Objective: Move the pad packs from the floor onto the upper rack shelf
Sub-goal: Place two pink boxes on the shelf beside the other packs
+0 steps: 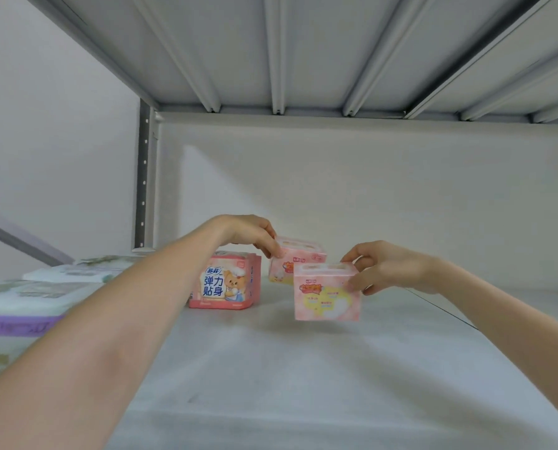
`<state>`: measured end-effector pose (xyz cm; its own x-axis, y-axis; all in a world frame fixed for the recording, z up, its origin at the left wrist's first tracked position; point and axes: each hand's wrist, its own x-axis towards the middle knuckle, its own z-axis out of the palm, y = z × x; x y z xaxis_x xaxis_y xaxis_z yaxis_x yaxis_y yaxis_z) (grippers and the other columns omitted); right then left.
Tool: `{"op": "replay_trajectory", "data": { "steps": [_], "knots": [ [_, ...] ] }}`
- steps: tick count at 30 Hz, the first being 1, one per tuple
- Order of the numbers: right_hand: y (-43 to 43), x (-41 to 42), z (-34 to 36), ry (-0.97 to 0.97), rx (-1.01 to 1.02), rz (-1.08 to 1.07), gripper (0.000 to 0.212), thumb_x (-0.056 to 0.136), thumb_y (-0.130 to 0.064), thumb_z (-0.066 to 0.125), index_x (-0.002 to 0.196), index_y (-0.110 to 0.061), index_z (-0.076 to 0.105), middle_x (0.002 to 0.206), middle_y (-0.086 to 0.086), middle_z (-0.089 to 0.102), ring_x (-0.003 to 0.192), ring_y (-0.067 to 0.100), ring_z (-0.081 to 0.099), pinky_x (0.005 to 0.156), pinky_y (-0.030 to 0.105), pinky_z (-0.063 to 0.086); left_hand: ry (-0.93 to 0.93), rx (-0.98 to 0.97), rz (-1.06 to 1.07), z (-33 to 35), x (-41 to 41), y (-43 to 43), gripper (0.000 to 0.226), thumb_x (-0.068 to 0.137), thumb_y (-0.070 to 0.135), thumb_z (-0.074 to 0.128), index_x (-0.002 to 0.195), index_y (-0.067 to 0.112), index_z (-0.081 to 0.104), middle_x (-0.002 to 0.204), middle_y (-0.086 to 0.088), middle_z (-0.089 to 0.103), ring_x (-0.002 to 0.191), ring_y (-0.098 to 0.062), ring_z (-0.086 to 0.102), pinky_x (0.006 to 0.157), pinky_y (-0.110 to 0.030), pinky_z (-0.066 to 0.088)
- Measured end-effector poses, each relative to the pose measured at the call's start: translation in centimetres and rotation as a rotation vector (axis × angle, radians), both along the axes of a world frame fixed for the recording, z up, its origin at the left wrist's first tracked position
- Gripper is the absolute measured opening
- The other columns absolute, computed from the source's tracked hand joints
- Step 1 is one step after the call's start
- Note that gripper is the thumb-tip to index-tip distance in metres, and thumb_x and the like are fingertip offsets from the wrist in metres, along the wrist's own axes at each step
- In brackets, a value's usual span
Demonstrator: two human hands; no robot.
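Two pale pink pad packs sit over the white rack shelf (271, 368). My left hand (255, 237) grips the rear pad pack (298, 256) by its left top corner. My right hand (381, 266) pinches the front pad pack (326, 295) at its right top corner, and that pack partly hides the rear one. I cannot tell whether either pack rests on the shelf or hangs just above it. A darker pink pack with a bear picture (224, 282) stands on the shelf to their left.
Several white, green and purple packs (27, 306) are stacked at the shelf's left end. A perforated grey upright (144, 177) rises at the back left. The ribbed underside of the shelf above (303, 50) hangs overhead. Bare shelf surface lies in front.
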<state>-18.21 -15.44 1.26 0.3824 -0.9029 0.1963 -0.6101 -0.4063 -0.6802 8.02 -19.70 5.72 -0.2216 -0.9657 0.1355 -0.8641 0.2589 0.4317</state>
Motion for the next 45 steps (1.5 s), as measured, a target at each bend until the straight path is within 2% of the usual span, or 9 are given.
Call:
{"op": "replay_trajectory", "data": {
  "steps": [4, 10, 19, 24, 29, 32, 35, 41, 45],
  "knots": [
    [-2.5, 0.4, 0.1, 0.034, 0.048, -0.008, 0.060, 0.057, -0.023, 0.078, 0.113, -0.011, 0.060, 0.107, 0.012, 0.069, 0.093, 0.023, 0.070, 0.088, 0.036, 0.056, -0.056, 0.070, -0.002, -0.2, 0.2, -2.3, 0.049, 0.087, 0.023, 0.069, 0.131, 0.011, 0.052, 0.124, -0.002, 0.053, 0.103, -0.010, 0.045, 0.089, -0.023, 0.026],
    [-4.8, 0.0, -1.2, 0.030, 0.125, -0.021, 0.059, 0.057, -0.020, 0.080, 0.112, -0.011, 0.060, 0.110, 0.014, 0.069, 0.099, 0.027, 0.069, 0.089, 0.036, 0.056, -0.090, 0.154, 0.016, -0.6, 0.7, -4.8, 0.051, 0.083, 0.024, 0.074, 0.129, 0.017, 0.054, 0.110, 0.003, 0.060, 0.085, -0.004, 0.055, 0.067, -0.022, 0.044],
    [-6.3, 0.2, -2.7, -0.030, 0.201, -0.003, 0.056, 0.065, -0.016, 0.081, 0.116, -0.009, 0.058, 0.112, 0.013, 0.070, 0.103, 0.028, 0.068, 0.099, 0.046, 0.050, -0.199, 0.274, 0.034, -1.0, 1.1, -6.8, 0.048, 0.071, 0.026, 0.084, 0.115, 0.024, 0.064, 0.114, -0.003, 0.070, 0.098, -0.024, 0.070, 0.090, -0.041, 0.056],
    [-6.2, 1.0, -2.8, -0.039, 0.204, 0.012, 0.063, 0.067, -0.017, 0.080, 0.124, -0.010, 0.054, 0.112, 0.010, 0.071, 0.103, 0.026, 0.068, 0.098, 0.044, 0.050, -0.271, 0.335, 0.007, -1.0, 1.0, -6.9, 0.054, 0.074, 0.020, 0.082, 0.123, 0.018, 0.063, 0.099, -0.001, 0.072, 0.085, -0.021, 0.068, 0.084, -0.037, 0.054],
    [-6.1, 1.7, -2.8, -0.016, 0.194, -0.001, 0.069, 0.081, -0.010, 0.074, 0.140, -0.013, 0.040, 0.116, 0.006, 0.068, 0.097, 0.023, 0.070, 0.090, 0.038, 0.055, -0.314, 0.433, -0.037, -0.2, 0.5, -6.8, 0.090, 0.068, 0.030, 0.082, 0.147, 0.020, 0.039, 0.150, 0.000, 0.040, 0.127, -0.020, 0.049, 0.093, -0.031, 0.049],
    [-6.1, 2.3, -2.9, -0.002, 0.182, -0.008, 0.070, 0.082, -0.011, 0.073, 0.143, -0.012, 0.038, 0.118, 0.006, 0.066, 0.096, 0.022, 0.069, 0.085, 0.036, 0.056, -0.361, 0.509, -0.084, 0.0, -0.1, -6.5, 0.111, 0.046, 0.049, 0.085, 0.144, 0.016, 0.044, 0.147, -0.004, 0.046, 0.131, -0.022, 0.049, 0.109, -0.039, 0.041],
    [-6.2, 2.9, -2.8, 0.011, 0.164, -0.011, 0.069, 0.083, -0.013, 0.073, 0.143, -0.011, 0.038, 0.119, 0.006, 0.066, 0.097, 0.021, 0.069, 0.083, 0.035, 0.056, -0.439, 0.493, -0.077, -0.1, -0.2, -7.1, 0.125, 0.031, 0.064, 0.089, 0.140, 0.020, 0.049, 0.145, -0.002, 0.050, 0.133, -0.022, 0.047, 0.114, -0.041, 0.035],
    [-6.9, 4.1, -2.7, 0.031, 0.143, -0.005, 0.060, 0.083, -0.013, 0.072, 0.137, -0.007, 0.045, 0.115, 0.006, 0.068, 0.093, 0.019, 0.069, 0.084, 0.036, 0.057, -0.512, 0.477, -0.070, -0.4, -0.5, -7.2, 0.087, 0.043, 0.061, 0.086, 0.120, 0.027, 0.064, 0.128, 0.001, 0.064, 0.119, -0.021, 0.060, 0.108, -0.044, 0.043],
    [-7.6, 4.6, -2.9, 0.027, 0.133, 0.004, 0.061, 0.082, -0.014, 0.073, 0.135, -0.006, 0.046, 0.111, 0.005, 0.070, 0.093, 0.019, 0.069, 0.083, 0.033, 0.056, -0.510, 0.463, -0.047, -0.2, -0.4, -6.7, 0.106, 0.044, 0.056, 0.084, 0.138, 0.020, 0.050, 0.143, -0.001, 0.051, 0.130, -0.021, 0.050, 0.110, -0.042, 0.040]
  ]
}}
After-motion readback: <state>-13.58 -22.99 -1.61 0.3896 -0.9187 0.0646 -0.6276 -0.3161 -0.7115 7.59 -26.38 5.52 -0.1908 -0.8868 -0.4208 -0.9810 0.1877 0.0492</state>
